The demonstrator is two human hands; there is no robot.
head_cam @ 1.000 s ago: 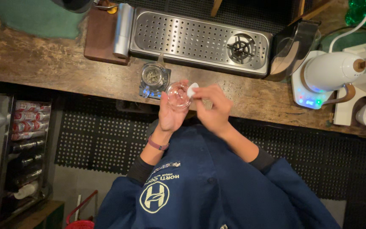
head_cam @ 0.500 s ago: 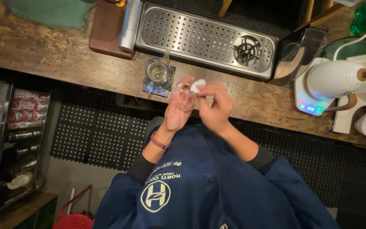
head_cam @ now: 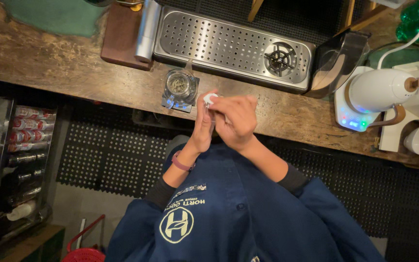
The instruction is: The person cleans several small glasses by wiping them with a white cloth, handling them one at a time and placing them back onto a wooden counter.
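Both hands are raised together over the near edge of the wooden surface (head_cam: 49, 73). The left hand (head_cam: 202, 127) stands edge-on with fingers pressed together, closed around a small clear glass item that is almost wholly hidden between the palms; its exact shape cannot be told. The right hand (head_cam: 238, 121) is curled against the left, its fingers pinching a small white cloth (head_cam: 210, 98) whose end shows above the fingertips. A band sits on the left wrist.

Just beyond the hands, a glass jar (head_cam: 180, 86) holding pale contents stands on a small square scale (head_cam: 173, 103) with a blue light. Behind it lies a perforated steel drip tray (head_cam: 219, 43) with a round rinser at its right end. A white kettle (head_cam: 381, 90) rests on a lit base to the right.
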